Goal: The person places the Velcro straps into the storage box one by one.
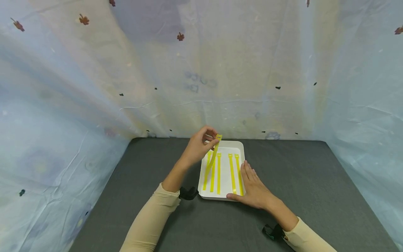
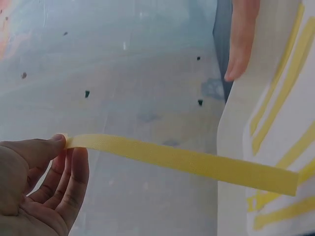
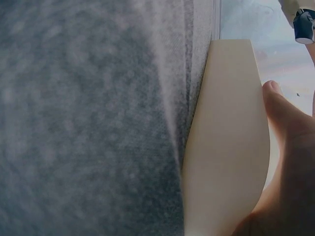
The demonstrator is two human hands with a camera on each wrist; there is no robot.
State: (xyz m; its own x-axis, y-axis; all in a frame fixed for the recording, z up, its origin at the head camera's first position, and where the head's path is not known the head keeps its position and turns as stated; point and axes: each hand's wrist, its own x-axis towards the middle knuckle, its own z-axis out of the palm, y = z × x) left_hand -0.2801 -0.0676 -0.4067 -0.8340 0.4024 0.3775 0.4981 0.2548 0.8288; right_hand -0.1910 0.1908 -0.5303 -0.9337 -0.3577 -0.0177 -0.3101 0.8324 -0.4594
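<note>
My left hand pinches one end of a yellow fabric cable tie between thumb and fingers. The tie hangs over the left part of a white tray, its free end slanting down toward several similar yellow ties lying lengthwise inside. In the left wrist view the held tie stretches out flat from the fingertips. My right hand rests on the tray's near right corner, fingers straight along the right rim and thumb at the front edge. The right wrist view shows the tray's outer wall beside that thumb.
The tray stands on a dark grey cloth-covered table, close to its back edge. A pale patterned curtain hangs behind and on both sides. Black straps show at both wrists.
</note>
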